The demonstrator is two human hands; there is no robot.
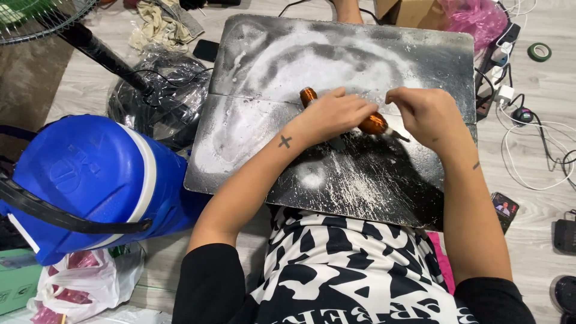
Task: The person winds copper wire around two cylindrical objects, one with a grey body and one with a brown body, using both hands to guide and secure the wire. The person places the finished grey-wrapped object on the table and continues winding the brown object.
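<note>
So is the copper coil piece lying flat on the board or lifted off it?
Cannot tell: the copper coil piece sits low over the board, but both hands hide its underside.

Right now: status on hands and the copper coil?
Left hand gripping copper coil on dusty black board. Right hand pinching coil's end. Nothing obstructing; blue cooler sits left.

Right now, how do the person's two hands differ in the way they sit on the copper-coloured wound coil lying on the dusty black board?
The left hand lies flat over the middle of the copper-coloured wound coil, covering most of it, while the right hand is curled at the coil's far end. The left wrist bears a small cross mark, while the right wrist shows none. Both rest on the powder-streaked black board.
</note>
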